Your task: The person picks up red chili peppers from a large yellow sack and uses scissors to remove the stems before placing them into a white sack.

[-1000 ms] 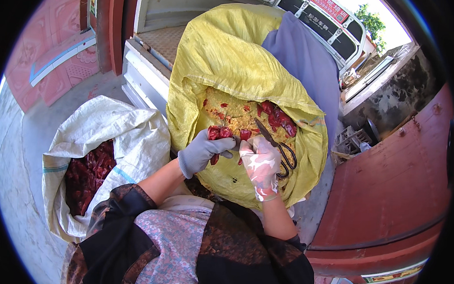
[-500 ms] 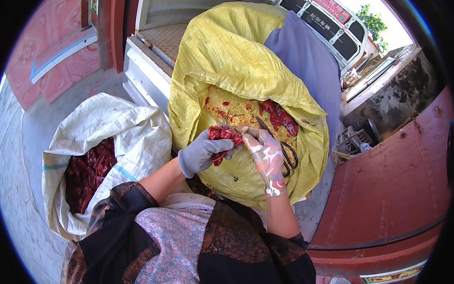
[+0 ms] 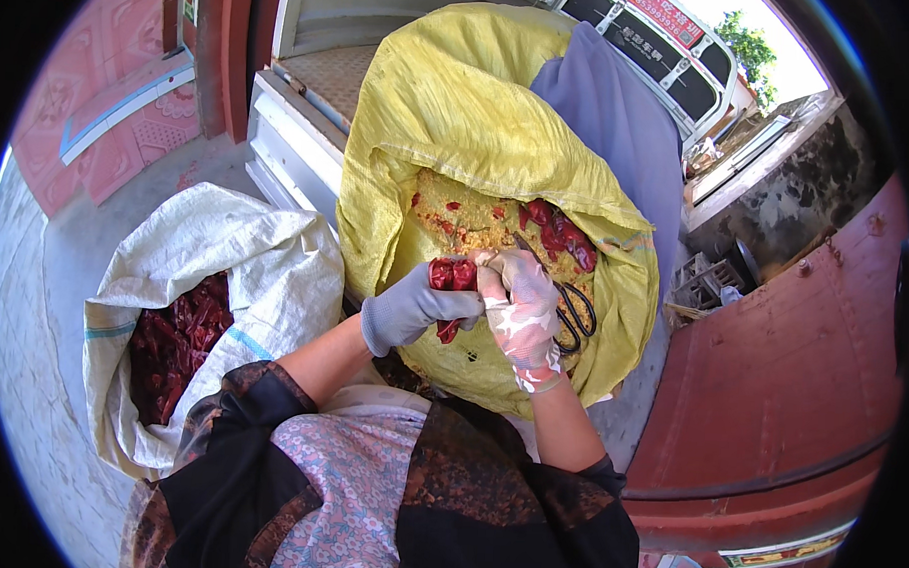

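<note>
My left hand (image 3: pixel 411 311), in a grey glove, is closed round a small bunch of dried red chili peppers (image 3: pixel 453 275), with one pepper's tip hanging below the fingers. Right against the bunch is my right hand (image 3: pixel 519 301), in a pink-and-white camouflage glove, its fingers curled into a pinch; what they grip is hidden. Both hands are over the open yellow woven sack (image 3: pixel 451 94), whose inside is strewn with yellowish seeds and red scraps. Scissors (image 3: pixel 578 316) with black handles lie on it beside my right hand, partly covered by it. More red peppers (image 3: pixel 559 235) rest farther back there.
At my left stands a white woven sack (image 3: pixel 280 268) holding many dried red peppers (image 3: pixel 182 340). Behind the yellow sack are a purple-grey cloth (image 3: pixel 621 100) and a vehicle's cargo bed (image 3: pixel 327 74). A red metal door (image 3: pixel 782 366) is at the right, near a small crate (image 3: pixel 710 283).
My right hand has turned and curled more tightly, moving slightly left against the peppers. The bunch in my left hand has turned more upright. The scissors have shifted very little.
</note>
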Demonstrator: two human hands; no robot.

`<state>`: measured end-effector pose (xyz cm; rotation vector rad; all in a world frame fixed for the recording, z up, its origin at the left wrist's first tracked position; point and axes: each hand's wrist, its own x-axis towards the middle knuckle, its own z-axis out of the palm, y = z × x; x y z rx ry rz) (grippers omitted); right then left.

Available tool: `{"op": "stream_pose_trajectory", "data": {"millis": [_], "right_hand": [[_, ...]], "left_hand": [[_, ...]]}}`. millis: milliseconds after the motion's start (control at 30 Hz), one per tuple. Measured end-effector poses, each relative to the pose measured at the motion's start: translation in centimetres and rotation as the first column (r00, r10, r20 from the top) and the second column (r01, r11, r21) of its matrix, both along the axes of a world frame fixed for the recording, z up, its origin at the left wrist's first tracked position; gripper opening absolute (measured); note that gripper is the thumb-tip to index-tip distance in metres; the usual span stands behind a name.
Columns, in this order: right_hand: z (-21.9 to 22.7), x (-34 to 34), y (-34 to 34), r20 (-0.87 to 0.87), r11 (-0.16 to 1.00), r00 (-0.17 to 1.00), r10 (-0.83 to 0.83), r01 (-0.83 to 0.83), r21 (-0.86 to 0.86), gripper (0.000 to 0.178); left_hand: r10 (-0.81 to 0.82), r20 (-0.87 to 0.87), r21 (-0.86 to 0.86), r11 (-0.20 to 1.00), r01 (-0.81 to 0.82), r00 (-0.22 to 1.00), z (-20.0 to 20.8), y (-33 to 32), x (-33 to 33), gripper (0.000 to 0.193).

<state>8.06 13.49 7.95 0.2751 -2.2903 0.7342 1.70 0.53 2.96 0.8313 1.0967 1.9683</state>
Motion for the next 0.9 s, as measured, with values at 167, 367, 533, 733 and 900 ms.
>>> {"op": "stream_pose_trajectory", "data": {"millis": [167, 367, 533, 733, 900], "right_hand": [[-1.6, -0.1, 0.4, 0.219, 0.755, 0.956, 0.194, -0.003, -0.656, 0.003], [-1.2, 0.0, 1.5, 0.299, 0.394, 0.901, 0.313, 0.163, -0.904, 0.008], [-1.4, 1.2, 2.9, 0.363, 0.704, 0.898, 0.25, 0.09, -0.705, 0.013], [-0.1, 2.0, 7.1, 0.589, 0.948, 0.742, -0.318, 0.232, 0.219, 0.026], [1.7, 1.4, 10.5, 0.75, 0.997, 0.66, 0.05, 0.01, -0.075, 0.024]], "left_hand": [[0.108, -0.147, -0.038, 0.993, -0.115, 0.983, -1.6, 0.4, -0.5, 0.006], [0.134, -0.18, 0.031, 0.991, -0.131, 0.974, -1.6, 0.8, -0.8, 0.013], [0.072, -0.172, -0.039, 0.996, -0.08, 0.982, -1.7, -0.7, -1.7, 0.012], [0.035, 0.167, 0.187, 0.98, -0.066, 0.985, -1.1, -1.7, -1.7, 0.029], [0.044, 0.151, 0.186, 0.98, -0.072, 0.988, -1.3, -1.8, -1.5, 0.029]]}}
